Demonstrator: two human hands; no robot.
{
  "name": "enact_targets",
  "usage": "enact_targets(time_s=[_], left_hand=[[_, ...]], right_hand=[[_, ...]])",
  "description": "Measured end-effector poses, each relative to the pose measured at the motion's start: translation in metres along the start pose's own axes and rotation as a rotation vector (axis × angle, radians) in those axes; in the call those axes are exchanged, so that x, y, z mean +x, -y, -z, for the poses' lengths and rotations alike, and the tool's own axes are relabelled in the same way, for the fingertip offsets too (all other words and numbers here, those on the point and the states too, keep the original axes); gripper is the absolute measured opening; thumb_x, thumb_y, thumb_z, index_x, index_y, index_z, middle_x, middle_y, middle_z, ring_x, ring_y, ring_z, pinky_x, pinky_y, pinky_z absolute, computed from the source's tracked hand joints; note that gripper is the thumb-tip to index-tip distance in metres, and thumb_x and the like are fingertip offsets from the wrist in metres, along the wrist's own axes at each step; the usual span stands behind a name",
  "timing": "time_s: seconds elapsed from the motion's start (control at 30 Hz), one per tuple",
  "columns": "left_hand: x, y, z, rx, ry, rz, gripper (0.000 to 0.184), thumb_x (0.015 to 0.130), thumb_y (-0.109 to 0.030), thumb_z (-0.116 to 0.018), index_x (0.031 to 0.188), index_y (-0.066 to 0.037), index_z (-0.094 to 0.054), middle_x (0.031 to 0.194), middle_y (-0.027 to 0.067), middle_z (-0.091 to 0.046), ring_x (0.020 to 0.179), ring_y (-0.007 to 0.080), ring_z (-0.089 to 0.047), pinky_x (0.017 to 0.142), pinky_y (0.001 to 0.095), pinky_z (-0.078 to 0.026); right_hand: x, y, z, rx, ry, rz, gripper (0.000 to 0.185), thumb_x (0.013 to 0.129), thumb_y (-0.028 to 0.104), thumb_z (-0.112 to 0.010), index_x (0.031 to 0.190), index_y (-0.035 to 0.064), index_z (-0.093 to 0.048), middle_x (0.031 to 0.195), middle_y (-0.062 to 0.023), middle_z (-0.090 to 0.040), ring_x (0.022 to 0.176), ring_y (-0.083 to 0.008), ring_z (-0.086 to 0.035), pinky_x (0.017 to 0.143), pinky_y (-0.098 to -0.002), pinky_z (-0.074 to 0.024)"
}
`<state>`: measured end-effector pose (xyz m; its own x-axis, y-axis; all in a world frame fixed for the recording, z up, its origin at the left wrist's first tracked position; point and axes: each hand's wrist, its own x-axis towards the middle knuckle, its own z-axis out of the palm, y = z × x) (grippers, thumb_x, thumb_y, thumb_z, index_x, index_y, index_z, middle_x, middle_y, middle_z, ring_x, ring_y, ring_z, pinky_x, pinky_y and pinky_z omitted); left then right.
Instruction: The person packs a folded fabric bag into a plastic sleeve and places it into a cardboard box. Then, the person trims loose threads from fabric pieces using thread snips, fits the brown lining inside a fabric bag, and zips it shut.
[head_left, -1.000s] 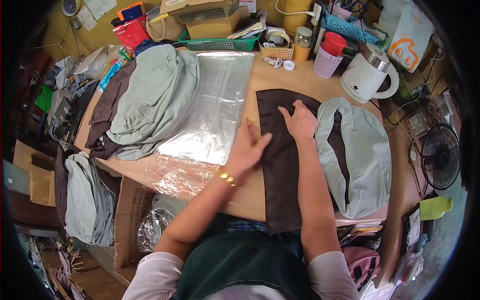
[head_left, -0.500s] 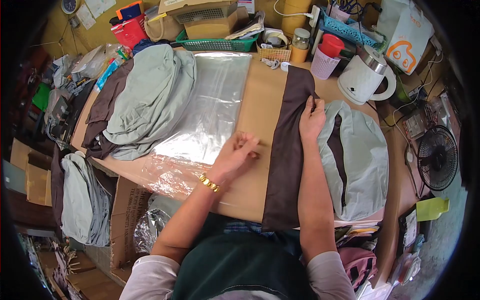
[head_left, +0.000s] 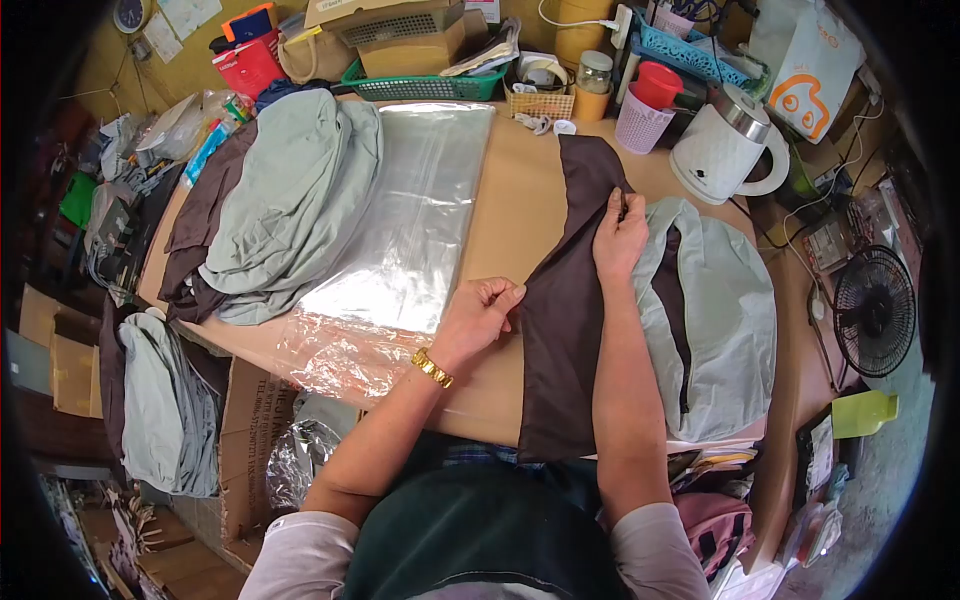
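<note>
A long dark brown piece of fabric [head_left: 562,350] lies lengthwise across the table in front of me, its near end hanging over the edge. With thumb and fingers pinched, my left hand [head_left: 478,318] grips its left edge about midway along. My right hand [head_left: 620,236] is closed on the right edge, higher up. Between the two hands the cloth is pulled into a slanting fold. Right beside it lies a pale grey-green fabric piece [head_left: 725,330] with a dark strip [head_left: 678,320] down its left part.
Clear plastic bags [head_left: 420,220] lie flat left of centre. Grey-green and brown cloth [head_left: 290,200] is heaped farther left. A white kettle [head_left: 715,150], a pink cup [head_left: 643,120] and a green basket [head_left: 425,88] line the back. A black fan [head_left: 875,310] stands at right.
My left hand has come to the brown fabric's left edge and pinched it. That edge is now drawn left, widening the cloth. My right hand keeps its grip.
</note>
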<state>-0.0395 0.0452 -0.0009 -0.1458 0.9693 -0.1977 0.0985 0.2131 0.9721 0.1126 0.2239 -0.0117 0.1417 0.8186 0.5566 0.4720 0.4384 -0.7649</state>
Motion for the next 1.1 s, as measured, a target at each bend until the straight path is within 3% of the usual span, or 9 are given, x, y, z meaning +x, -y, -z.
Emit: enact_targets(time_s=[0.07, 0.3, 0.37, 0.47, 0.57, 0.7, 0.73, 0.97, 1.1], left_hand=[[-0.003, -0.001, -0.008, 0.03, -0.141, -0.033, 0.029, 0.097, -0.023, -0.058, 0.081, 0.0, -0.065, 0.063, 0.0022, -0.06, 0.052, 0.0077, -0.057, 0.049, 0.0245, -0.045], [-0.001, 0.011, 0.008, -0.006, -0.162, -0.056, 0.025, 0.098, -0.021, -0.054, 0.089, 0.001, -0.065, 0.077, 0.004, -0.066, 0.055, 0.0093, -0.06, 0.05, 0.0247, -0.047], [0.0, 0.012, 0.008, -0.504, -0.116, 0.031, 0.026, 0.096, -0.023, -0.059, 0.097, 0.002, -0.063, 0.088, 0.0041, -0.067, 0.062, 0.0084, -0.06, 0.054, 0.0234, -0.048], [0.0, 0.003, 0.001, -0.387, -0.101, 0.096, 0.031, 0.093, -0.026, -0.064, 0.103, 0.003, -0.06, 0.093, 0.0043, -0.065, 0.066, 0.0074, -0.06, 0.056, 0.0221, -0.048], [0.002, -0.001, -0.016, -0.233, -0.03, 0.005, 0.035, 0.09, -0.028, -0.068, 0.106, 0.001, -0.059, 0.092, 0.005, -0.064, 0.066, 0.0069, -0.058, 0.054, 0.0215, -0.047], [0.016, 0.004, -0.019, -0.013, 0.04, 0.041, 0.026, 0.09, -0.024, -0.069, 0.092, 0.002, -0.064, 0.073, 0.0008, -0.06, 0.058, 0.0056, -0.055, 0.051, 0.0209, -0.046], [0.016, 0.006, -0.021, -0.148, -0.003, 0.046, 0.023, 0.09, -0.02, -0.069, 0.084, 0.001, -0.065, 0.067, -0.0008, -0.059, 0.054, 0.0052, -0.054, 0.051, 0.0202, -0.045], [0.012, 0.018, -0.016, -0.31, -0.052, 0.036, 0.016, 0.092, -0.015, -0.066, 0.085, -0.001, -0.065, 0.072, 0.0007, -0.063, 0.055, 0.0055, -0.055, 0.05, 0.0195, -0.045], [0.014, 0.022, -0.018, -0.659, -0.058, 0.155, 0.011, 0.094, -0.011, -0.061, 0.09, -0.001, -0.062, 0.076, 0.0036, -0.063, 0.068, 0.0124, -0.066, 0.061, 0.022, -0.055]], right_hand=[[-0.001, 0.0, 0.001, -0.017, -0.015, 0.017, 0.027, 0.096, 0.023, -0.056, 0.085, -0.0006, -0.052, 0.075, -0.0225, -0.059, 0.069, -0.043, -0.056, 0.064, -0.0464, -0.0435], [0.004, -0.007, 0.002, 0.002, -0.034, -0.004, 0.03, 0.097, 0.024, -0.055, 0.084, -0.002, -0.052, 0.075, -0.0249, -0.059, 0.072, -0.045, -0.056, 0.065, -0.0476, -0.0432], [0.003, -0.007, 0.0, -0.002, -0.044, 0.008, 0.03, 0.097, 0.025, -0.055, 0.084, -0.0021, -0.052, 0.075, -0.0248, -0.059, 0.072, -0.0452, -0.056, 0.065, -0.0477, -0.0431], [0.003, -0.009, 0.0, -0.013, -0.049, 0.022, 0.031, 0.097, 0.025, -0.055, 0.084, -0.0022, -0.052, 0.075, -0.0247, -0.059, 0.072, -0.0453, -0.056, 0.066, -0.0478, -0.043], [0.002, -0.01, -0.001, -0.015, -0.048, 0.024, 0.031, 0.097, 0.026, -0.055, 0.084, -0.0021, -0.052, 0.075, -0.0246, -0.059, 0.073, -0.0452, -0.056, 0.066, -0.0479, -0.043], [0.003, -0.009, 0.001, -0.016, -0.027, -0.018, 0.032, 0.097, 0.028, -0.056, 0.084, -0.0018, -0.052, 0.076, -0.0247, -0.06, 0.073, -0.0448, -0.057, 0.066, -0.0475, -0.0434], [0.004, -0.01, 0.001, -0.018, -0.029, -0.019, 0.032, 0.097, 0.028, -0.056, 0.084, -0.0018, -0.052, 0.076, -0.0247, -0.06, 0.073, -0.0448, -0.057, 0.066, -0.0475, -0.0434], [0.001, -0.002, 0.0, -0.016, -0.014, -0.017, 0.031, 0.097, 0.027, -0.056, 0.086, -0.0019, -0.054, 0.077, -0.0252, -0.062, 0.074, -0.0445, -0.059, 0.066, -0.0464, -0.0451], [0.002, -0.004, 0.001, -0.02, -0.008, -0.006, 0.03, 0.096, 0.027, -0.057, 0.087, -0.0019, -0.055, 0.078, -0.0254, -0.062, 0.075, -0.0445, -0.06, 0.066, -0.0466, -0.0455]])
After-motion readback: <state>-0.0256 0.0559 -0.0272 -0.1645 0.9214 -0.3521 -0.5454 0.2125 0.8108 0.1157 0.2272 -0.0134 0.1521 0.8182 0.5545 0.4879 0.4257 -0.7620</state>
